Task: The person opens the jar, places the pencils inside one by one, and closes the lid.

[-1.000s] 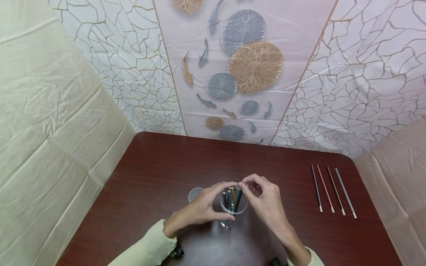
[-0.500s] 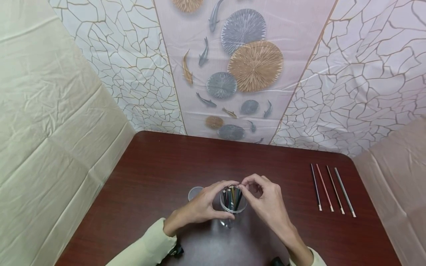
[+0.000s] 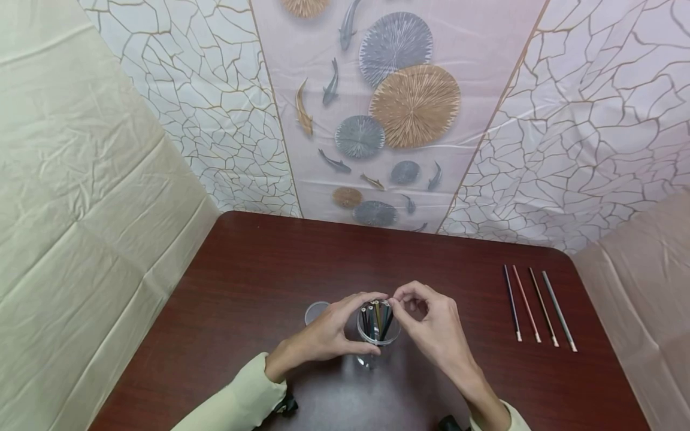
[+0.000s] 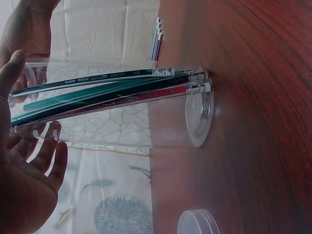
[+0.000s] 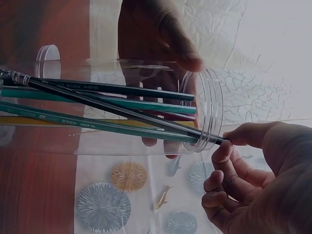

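A tall clear plastic jar (image 4: pixel 170 134) stands upright on the table, holding several pencils with their eraser ends down. My left hand (image 3: pixel 330 333) grips it near the top, thumb on the near side and fingers round the far side. At the rim, my right hand (image 3: pixel 433 323) pinches the upper end of a dark pencil (image 5: pixel 122 108) between thumb and index finger. That pencil leans across the others, most of its length inside the jar. Green pencils (image 5: pixel 122 100), a yellow pencil (image 5: pixel 165 123) and a red pencil (image 4: pixel 165 92) show through the wall.
A round clear lid (image 3: pixel 316 312) lies on the dark wooden table (image 3: pixel 259 257), left of the jar and partly behind my left hand. Several pencils (image 3: pixel 527 304) lie in a spaced row at the right. Cloth walls (image 3: pixel 135 239) border the table's back and sides.
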{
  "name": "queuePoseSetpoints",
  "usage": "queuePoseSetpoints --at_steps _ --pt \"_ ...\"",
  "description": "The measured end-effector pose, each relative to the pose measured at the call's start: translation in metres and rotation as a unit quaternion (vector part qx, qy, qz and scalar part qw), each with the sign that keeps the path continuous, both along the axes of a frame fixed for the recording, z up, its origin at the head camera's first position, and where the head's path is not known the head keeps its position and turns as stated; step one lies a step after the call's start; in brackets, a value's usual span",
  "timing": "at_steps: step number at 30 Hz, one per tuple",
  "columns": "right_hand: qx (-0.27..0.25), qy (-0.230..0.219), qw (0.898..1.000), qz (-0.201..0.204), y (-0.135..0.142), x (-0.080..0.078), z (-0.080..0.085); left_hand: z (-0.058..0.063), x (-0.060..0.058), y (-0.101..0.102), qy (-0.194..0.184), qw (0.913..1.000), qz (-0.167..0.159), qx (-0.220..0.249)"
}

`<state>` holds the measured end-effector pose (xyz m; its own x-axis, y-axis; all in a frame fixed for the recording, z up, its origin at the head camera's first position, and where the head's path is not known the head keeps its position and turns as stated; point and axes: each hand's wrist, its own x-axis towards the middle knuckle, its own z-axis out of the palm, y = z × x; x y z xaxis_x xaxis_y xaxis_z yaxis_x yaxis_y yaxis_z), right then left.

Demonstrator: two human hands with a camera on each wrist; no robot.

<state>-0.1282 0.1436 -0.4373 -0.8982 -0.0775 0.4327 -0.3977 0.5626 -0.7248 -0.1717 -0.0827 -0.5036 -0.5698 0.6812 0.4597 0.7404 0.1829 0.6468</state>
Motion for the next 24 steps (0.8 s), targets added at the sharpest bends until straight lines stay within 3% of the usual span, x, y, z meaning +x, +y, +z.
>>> queuePoseSetpoints --at_steps 8,24 --pt "0.029 0.005 1.0 -0.005 -0.0005 0.0006 -0.0007 0.0001 0.0 -0.0001 -0.013 0.9999 0.0 -0.002" --pt "0.104 0.087 0.99 0.024 -0.0029 -0.0021 -0.005 -0.0003 -0.0007 0.0007 -0.013 0.9999 -0.005 0.005"
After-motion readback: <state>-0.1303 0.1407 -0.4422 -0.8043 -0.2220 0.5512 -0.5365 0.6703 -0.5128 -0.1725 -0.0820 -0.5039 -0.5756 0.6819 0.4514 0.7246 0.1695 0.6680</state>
